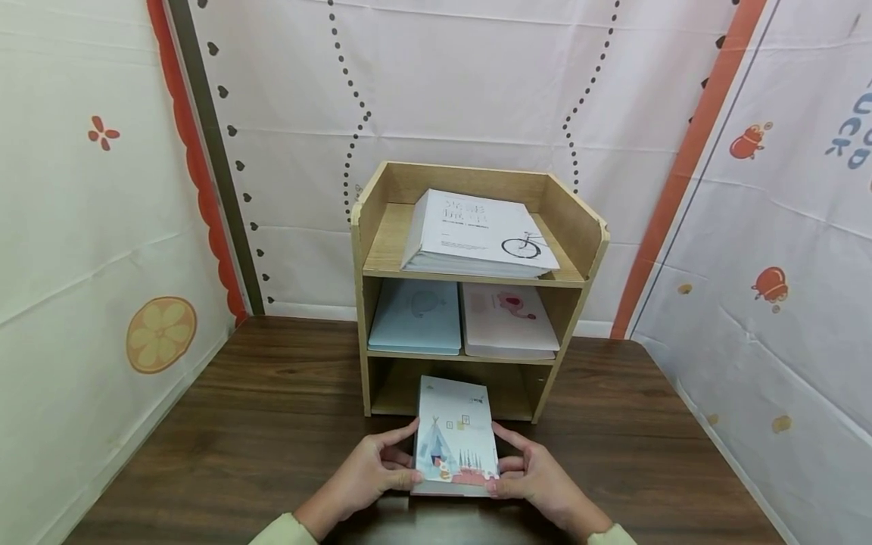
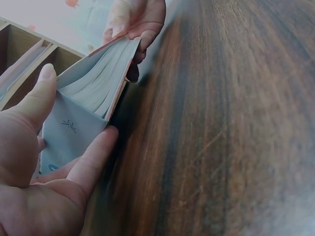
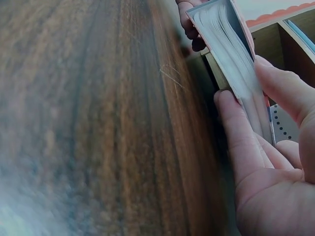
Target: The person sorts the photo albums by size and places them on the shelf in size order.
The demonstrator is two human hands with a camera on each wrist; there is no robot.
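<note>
A thick book [image 1: 458, 439] with a tent drawn on its pale cover is held between both hands, its far end overlapping the bottom compartment of a wooden shelf [image 1: 477, 175]. The left hand [image 1: 375, 469] grips its left side, thumb on the cover near the front corner. On the opposite side the right hand [image 1: 534, 477] grips it the same way. Page edges of the book [image 2: 101, 73] show in the left wrist view, where fingers reach under its lower edge. From the right wrist, the book [image 3: 229, 54] appears tilted above the tabletop, with fingertips beneath it.
On the shelf's top level lies a large white book [image 1: 477, 227] with a bicycle picture. The middle level holds a blue book [image 1: 417, 314] and a pink book [image 1: 511, 318] side by side. Printed cloth [image 1: 470, 83] surrounds the dark wooden table [image 1: 286, 393] at the back and sides.
</note>
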